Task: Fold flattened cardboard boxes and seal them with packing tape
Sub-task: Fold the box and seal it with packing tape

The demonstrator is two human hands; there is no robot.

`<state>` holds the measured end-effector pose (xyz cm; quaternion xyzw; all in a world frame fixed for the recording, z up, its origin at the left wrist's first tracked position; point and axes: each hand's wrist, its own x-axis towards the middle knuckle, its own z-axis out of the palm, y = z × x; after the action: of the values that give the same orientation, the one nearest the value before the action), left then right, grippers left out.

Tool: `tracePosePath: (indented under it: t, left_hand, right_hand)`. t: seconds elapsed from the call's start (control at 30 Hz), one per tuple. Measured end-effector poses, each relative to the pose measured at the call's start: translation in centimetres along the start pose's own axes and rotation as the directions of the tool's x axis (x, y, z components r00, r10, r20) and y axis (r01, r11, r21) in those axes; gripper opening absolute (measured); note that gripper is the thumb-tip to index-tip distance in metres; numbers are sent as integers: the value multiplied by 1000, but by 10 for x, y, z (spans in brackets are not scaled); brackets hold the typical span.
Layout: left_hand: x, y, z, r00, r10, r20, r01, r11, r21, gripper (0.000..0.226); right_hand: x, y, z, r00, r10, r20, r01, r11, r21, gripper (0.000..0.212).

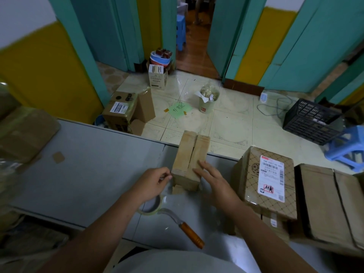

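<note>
Head view: box beneath spread right grip; tape in pinch of left grip alongside.

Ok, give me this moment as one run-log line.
step: taping box | box: flaps folded, seam open | left hand: pinches tape beside box | right hand: fingers flat on flaps | knife: on table

Handwriting and a label
Green sheet on the far floor carries handwritten Chinese characters; the right parcel's shipping label shows barcodes, print blurred.
</note>
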<state>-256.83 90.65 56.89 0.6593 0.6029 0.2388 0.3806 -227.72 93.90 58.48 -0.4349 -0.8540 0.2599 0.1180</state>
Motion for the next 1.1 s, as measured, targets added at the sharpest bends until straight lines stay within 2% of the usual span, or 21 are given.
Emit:
tracePosePath:
  t: [0.1,0.17,0.27,0.47,0.67,0.8,1.0,1.1]
  left_hand:
    - [0,-1,0,1000,-1,22,0,1000,14,10]
    - [1,0,1,999,0,32,0,1000,15,10]
    - [2,3,2,1000,14,20,-15,1000,13,9]
    - [3,5,-1,999,8,45,-10,999,43,10]
    - [5,1,-4,999,5,41,-7,999,53,7]
    - [14,3,-11,999,22,34,-26,993,113,13]
    - [35,10,-26,991,22,129,-44,984,175,13]
    - [42,15,-32,992,17,123,-35,988,147,11]
  right_hand:
    - [-1,2,-5,999,31,24,-33,996,86,76]
    - [3,1,-4,998,40,-39,-37,997,65,68]
    - [8,0,-1,995,27,-92,-29,999,-31,72]
    - [10,-11,1,980,45,-195,-61,995,-79,64]
    - [9,-15,9,966,125,-228,-126,992,11,60]
    - [7,-17,8,955,195,-223,-170,977,128,67]
    - [7,-13,6,963,177,-203,-155,981,118,65]
    - [7,-10,7,964,171,-202,-147,981,127,60]
